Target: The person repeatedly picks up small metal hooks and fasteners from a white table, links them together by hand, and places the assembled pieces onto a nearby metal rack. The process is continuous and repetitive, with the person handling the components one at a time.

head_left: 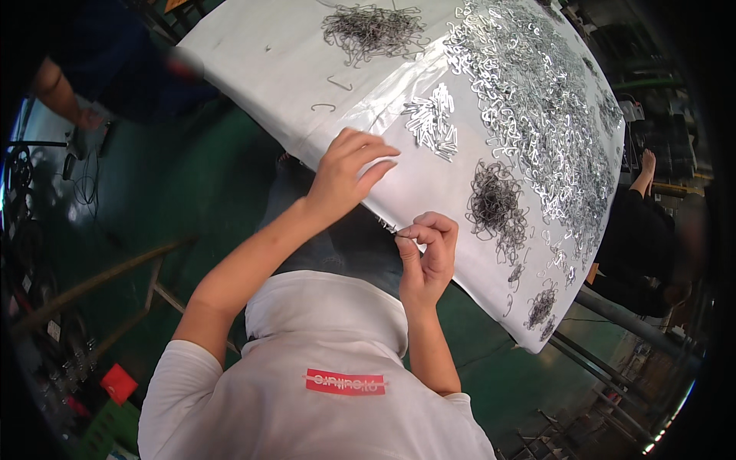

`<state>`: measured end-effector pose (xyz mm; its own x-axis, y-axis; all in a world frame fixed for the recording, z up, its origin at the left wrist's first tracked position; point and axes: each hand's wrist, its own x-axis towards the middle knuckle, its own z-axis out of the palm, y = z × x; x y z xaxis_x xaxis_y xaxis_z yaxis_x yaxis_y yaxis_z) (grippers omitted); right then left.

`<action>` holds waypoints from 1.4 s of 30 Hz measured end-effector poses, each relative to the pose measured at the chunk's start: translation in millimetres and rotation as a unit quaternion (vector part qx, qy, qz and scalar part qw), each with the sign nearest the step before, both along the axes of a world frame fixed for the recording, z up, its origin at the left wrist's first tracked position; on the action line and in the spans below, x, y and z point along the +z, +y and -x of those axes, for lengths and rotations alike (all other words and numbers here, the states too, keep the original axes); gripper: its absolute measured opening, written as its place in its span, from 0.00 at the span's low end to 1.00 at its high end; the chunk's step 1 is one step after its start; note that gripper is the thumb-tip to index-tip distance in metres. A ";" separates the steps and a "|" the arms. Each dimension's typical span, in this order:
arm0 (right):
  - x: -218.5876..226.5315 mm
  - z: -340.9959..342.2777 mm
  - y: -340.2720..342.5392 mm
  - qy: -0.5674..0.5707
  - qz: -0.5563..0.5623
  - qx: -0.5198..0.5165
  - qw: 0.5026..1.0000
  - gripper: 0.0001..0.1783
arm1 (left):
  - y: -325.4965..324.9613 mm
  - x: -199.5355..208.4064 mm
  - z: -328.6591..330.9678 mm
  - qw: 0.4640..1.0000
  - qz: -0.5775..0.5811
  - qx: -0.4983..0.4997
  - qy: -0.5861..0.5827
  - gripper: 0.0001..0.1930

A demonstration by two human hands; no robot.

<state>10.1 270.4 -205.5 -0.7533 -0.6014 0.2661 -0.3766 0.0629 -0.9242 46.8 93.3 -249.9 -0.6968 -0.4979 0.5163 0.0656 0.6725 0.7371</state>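
My left hand [351, 165] is held over the near edge of the white-covered table [299, 54], fingers apart and nothing visible in them. To its right, at the same edge, my right hand [429, 257] pinches a small thin metal piece [392, 228] between thumb and fingertips; its exact shape is too small to make out. Beyond my hands lies a small pile of short shiny metal strips [434, 124]. Right of that is a heap of dark wire hooks [494, 201]. Two loose wire hooks [323, 106] lie left of the strips.
A broad spread of shiny metal hooks [548, 115] covers the table's right side. More dark hooks [373, 32] are heaped at the far side, with a smaller heap [542, 307] at the right corner. Other people's arms [65, 92] show at left and right [645, 172].
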 end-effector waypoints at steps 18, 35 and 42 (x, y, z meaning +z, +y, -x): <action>-8.4 8.2 3.7 -0.030 -0.029 0.006 0.999 0.03 | -33.1 -3.2 74.1 0.980 0.042 -0.117 -0.157 0.05; -9.1 6.8 -23.6 0.020 -0.050 0.043 0.998 0.05 | 8.3 61.1 -40.9 0.929 -0.337 -0.098 -0.115 0.06; -23.1 16.3 -28.4 -0.061 -0.090 0.086 0.990 0.08 | 4.7 49.7 -52.7 0.938 -0.325 -0.095 -0.079 0.06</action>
